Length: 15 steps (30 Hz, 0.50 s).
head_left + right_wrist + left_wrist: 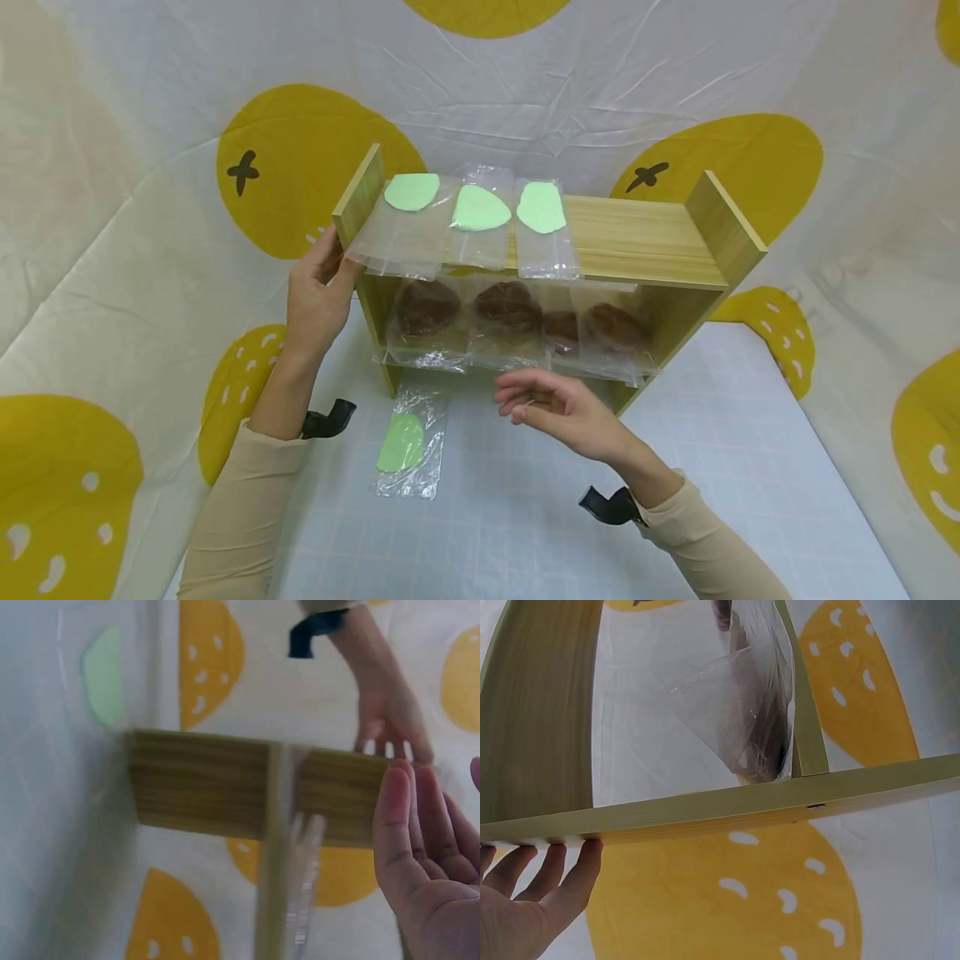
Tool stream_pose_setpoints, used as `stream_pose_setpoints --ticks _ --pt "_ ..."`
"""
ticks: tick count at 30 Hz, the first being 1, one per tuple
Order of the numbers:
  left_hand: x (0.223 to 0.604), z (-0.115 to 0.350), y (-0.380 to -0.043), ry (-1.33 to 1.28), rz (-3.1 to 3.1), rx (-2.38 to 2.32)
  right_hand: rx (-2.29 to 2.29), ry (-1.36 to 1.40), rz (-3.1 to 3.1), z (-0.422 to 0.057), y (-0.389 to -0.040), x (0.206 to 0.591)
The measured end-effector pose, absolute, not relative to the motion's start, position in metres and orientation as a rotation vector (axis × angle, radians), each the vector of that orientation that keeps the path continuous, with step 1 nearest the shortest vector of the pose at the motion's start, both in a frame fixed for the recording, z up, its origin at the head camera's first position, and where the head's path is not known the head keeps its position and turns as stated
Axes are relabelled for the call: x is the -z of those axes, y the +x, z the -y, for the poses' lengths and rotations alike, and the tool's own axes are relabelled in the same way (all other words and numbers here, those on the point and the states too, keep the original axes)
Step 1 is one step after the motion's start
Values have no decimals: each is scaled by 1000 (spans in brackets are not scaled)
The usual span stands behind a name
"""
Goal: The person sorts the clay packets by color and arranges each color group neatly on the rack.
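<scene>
The left grip (318,292), fingers straight, touches the pale wooden shelf (645,242); the right grip (551,408) hovers relaxed. Four bagged green cookies (412,192), four brown ones (427,308).

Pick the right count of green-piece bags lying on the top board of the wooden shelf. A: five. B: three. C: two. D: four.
B: three clear bags with green pieces lie side by side on the top board of the wooden shelf; a fourth such bag lies on the table in front, not on the shelf.
</scene>
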State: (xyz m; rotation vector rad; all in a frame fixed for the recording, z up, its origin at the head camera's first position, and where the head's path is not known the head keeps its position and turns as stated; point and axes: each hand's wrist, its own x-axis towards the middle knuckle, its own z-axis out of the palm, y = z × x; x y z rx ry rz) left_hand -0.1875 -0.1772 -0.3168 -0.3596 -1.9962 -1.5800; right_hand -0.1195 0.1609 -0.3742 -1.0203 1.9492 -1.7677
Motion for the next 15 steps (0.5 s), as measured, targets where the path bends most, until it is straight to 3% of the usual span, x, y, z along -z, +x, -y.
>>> stream_pose_setpoints --ticks 15 --pt "316 177 -187 -367 1994 1581 1622 -776 -2032 -143 -136 463"
